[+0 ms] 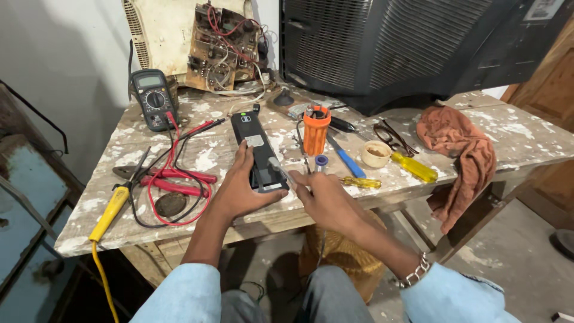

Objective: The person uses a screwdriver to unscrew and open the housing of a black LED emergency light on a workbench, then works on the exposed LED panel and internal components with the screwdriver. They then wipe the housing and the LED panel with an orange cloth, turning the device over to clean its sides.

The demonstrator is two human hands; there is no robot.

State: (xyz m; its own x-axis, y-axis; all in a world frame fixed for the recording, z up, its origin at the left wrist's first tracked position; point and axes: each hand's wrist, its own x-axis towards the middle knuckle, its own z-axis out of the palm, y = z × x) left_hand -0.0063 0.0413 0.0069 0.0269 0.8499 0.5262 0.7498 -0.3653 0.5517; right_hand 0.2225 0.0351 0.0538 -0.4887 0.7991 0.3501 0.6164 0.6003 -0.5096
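Note:
A long black remote control (256, 149) lies lengthwise on the paint-spattered wooden workbench (526, 140). My left hand (240, 190) cups its near end from the left, thumb along its side. My right hand (326, 200) grips a slim tool (278, 167) with a grey handle, whose tip rests against the remote's near right edge. A small blue-capped item (321, 161) stands just beyond my right hand.
A multimeter (154, 98) with red and black leads (179, 179), a yellow-handled soldering iron (110, 212), an orange screwdriver holder (315, 128), blue (347, 160) and yellow (412, 167) screwdrivers, a small white pot (376, 154), glasses (391, 136) and a brown rag (463, 149) lie around. A bare circuit board (224, 45) and a dark television set (406, 42) stand behind.

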